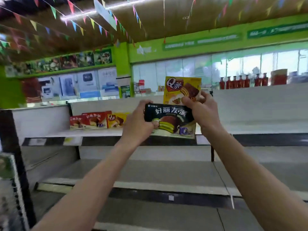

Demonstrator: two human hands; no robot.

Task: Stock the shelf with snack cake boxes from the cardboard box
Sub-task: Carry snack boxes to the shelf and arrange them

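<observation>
The left hand (138,121) grips the left end of a black box (169,120), thumb on its front, fingers curled behind. The right hand (202,110) grips the black box's right end and pinches a yellow box (180,90) that stands upright just behind and above the black one. Both boxes are held in the air in front of the shelf (100,133), above its front edge. Farther left on that shelf stand two red boxes (90,121) and, touching them on the right, a yellow Q box (116,120), all facing out. Lower shelves (150,174) lie near. Red bottles (241,82) line the far right.
</observation>
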